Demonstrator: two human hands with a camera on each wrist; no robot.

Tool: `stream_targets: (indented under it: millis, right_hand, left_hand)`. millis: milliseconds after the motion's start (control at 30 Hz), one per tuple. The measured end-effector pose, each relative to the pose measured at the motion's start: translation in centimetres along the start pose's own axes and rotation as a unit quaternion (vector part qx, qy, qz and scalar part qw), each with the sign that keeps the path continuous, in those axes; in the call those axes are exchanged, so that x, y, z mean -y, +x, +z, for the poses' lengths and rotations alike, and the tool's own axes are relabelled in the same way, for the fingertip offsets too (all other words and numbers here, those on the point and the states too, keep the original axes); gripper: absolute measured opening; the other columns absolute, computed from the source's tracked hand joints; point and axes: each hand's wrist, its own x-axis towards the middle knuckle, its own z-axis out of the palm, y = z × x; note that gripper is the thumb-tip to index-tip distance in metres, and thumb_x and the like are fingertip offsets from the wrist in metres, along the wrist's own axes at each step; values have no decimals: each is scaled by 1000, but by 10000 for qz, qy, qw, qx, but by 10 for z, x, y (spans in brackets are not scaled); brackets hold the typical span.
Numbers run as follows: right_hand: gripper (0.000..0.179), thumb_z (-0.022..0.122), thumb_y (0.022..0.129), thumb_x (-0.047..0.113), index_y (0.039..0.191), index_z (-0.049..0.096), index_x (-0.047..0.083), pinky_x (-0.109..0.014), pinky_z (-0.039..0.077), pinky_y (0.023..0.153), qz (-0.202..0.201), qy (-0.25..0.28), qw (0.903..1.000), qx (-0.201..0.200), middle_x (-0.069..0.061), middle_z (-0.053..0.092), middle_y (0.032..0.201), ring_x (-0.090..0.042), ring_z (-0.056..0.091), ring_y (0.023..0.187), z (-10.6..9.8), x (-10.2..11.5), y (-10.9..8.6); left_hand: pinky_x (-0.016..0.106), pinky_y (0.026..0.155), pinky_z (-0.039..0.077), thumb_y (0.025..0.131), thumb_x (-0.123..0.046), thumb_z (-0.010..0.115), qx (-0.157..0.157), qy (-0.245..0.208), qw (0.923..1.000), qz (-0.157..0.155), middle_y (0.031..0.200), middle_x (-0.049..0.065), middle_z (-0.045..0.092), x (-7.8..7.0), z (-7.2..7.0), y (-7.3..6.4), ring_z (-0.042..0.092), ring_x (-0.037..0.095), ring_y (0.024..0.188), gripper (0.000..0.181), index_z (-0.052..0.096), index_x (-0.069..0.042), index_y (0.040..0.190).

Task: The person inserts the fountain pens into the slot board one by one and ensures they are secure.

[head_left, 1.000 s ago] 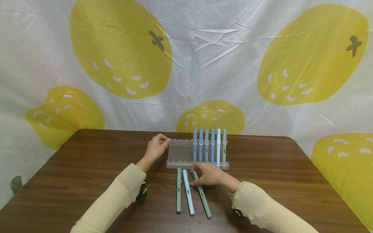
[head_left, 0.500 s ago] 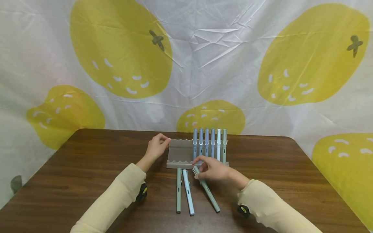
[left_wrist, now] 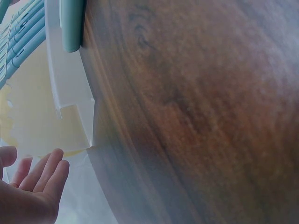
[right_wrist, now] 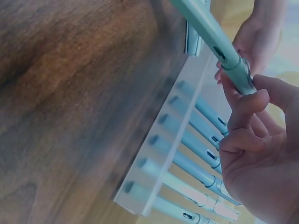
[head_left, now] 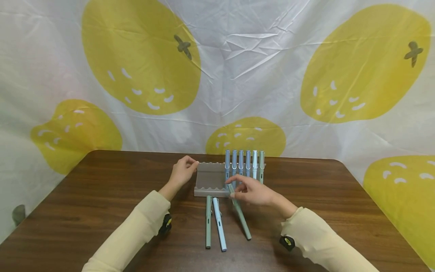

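My right hand [head_left: 254, 191] pinches a green pen [head_left: 242, 221] near its clip end, between thumb and fingers. The pen slants down toward me, in front of a translucent pen rack [head_left: 210, 176]. In the right wrist view the pen's cap [right_wrist: 239, 77] sits at my fingertips. My left hand [head_left: 182, 172] holds the rack's upper left corner between thumb and fingers; in the left wrist view its other fingers [left_wrist: 56, 175] extend beside the rack's end. Several pens, blue [head_left: 234, 158], white [head_left: 255, 160] and green [head_left: 262, 160], stand in the rack's right-hand slots.
A second green pen [head_left: 208, 223] and a light blue pen [head_left: 219, 226] lie on the brown wooden table [head_left: 119, 196] before the rack. Behind the table hangs a white cloth [head_left: 248, 87] printed with yellow fruit.
My right hand has lifted the green pen's clip end and moved it up toward the rack; its lower end swung right, then slightly back up. The left hand has stayed put.
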Motion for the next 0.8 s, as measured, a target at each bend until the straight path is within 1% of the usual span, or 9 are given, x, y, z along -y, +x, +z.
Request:
stream_targets:
  millis: [100,267,433,500,567,667,800]
  right_hand:
    - [33,55,88,8,119,43,8,-28,41,43,-50,114,9999,-99,-10,63,80,-12,42,43,-2,2,0]
    - [32,52,89,7,119,41,6,-28,41,44,-83,240,9992,-319,-14,64,90,-12,44,45,-4,5,0]
    - [32,49,90,4,120,39,5,-26,38,43,-205,345,9972,-638,-12,64,92,-13,40,44,-6,8,2]
    - [32,49,90,4,120,38,5,-26,37,42,-282,321,9962,-764,-12,64,92,-14,40,44,-6,9,3]
    - [32,48,90,5,120,37,4,-26,38,42,-338,213,9950,-916,-11,64,92,-15,42,44,-6,11,5]
    - [32,48,90,4,119,37,3,-28,39,43,-394,199,9928,-1118,-11,64,90,-15,41,45,-5,20,6]
    - [31,48,90,1,118,37,0,-28,39,44,-442,294,9895,-1347,-13,63,92,-15,39,45,-5,37,6]
  left_hand:
    - [38,70,46,89,-21,54,-31,25,10000,33,86,13,64,0,0,0,62,23,80,21,58,-1,92]
    - [37,69,46,88,-20,55,-99,49,9999,130,82,13,65,0,0,0,62,23,78,19,58,-1,90]
    - [37,70,46,88,-21,55,-62,49,9999,104,83,13,65,0,0,1,62,23,78,20,58,-1,90]
    - [37,70,46,88,-21,55,-39,50,9999,81,83,13,65,0,-1,1,62,23,79,20,58,-1,91]
    - [37,71,46,88,-22,55,-25,47,10000,61,84,13,65,0,-1,1,62,23,80,21,58,-2,91]
    - [38,71,46,88,-22,54,-20,43,10000,68,84,13,65,0,-1,0,62,24,80,21,58,-1,91]
    - [38,71,46,88,-21,55,-38,27,10000,74,84,13,65,0,-1,0,62,24,80,20,58,-1,91]
